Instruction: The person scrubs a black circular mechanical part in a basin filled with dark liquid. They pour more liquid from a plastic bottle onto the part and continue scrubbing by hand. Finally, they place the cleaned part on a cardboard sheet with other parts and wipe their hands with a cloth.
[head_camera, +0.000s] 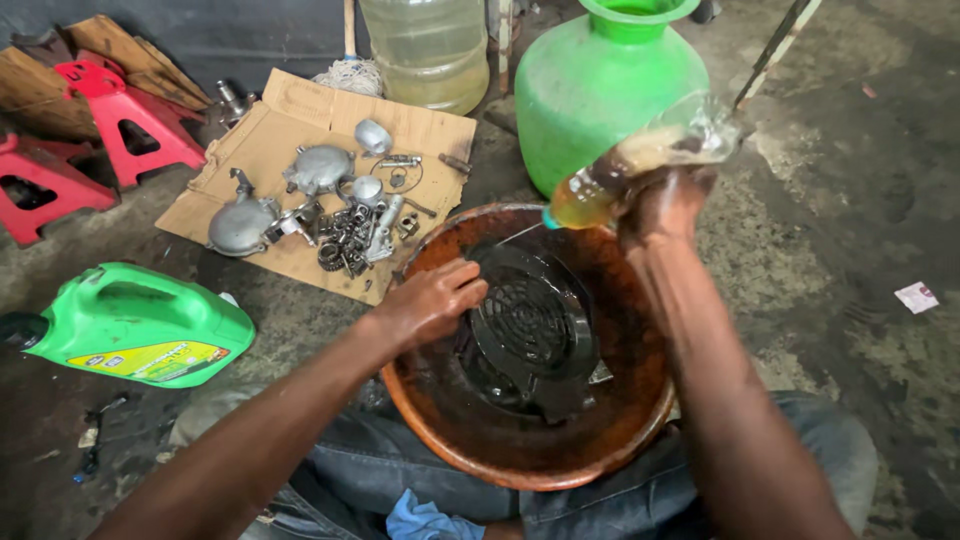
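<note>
Tilting a clear plastic bottle (640, 160) of amber liquid, my right hand (665, 205) is clamped around its body, the blue-capped neck pointing down over an orange-brown basin (640, 425). A thin stream runs from the neck toward my left hand (430, 300), which rests with fingers curled on the upper edge of a black grilled cover (530, 320); whether it truly grips that edge I cannot tell. The cover leans inside the basin, directly between my two hands, its lower part sitting in dark liquid.

Beyond my right hand stands a green plastic pot (600, 90), touching nothing I hold. Past my left hand, a sheet of cardboard (270, 140) carries grey metal engine parts (320, 170) and a heap of small bolts and springs. Farther out on that side lies a green jug (140, 320) on its side, and beyond it red stands (120, 120). A large clear water bottle (430, 50) sits behind the cardboard.
</note>
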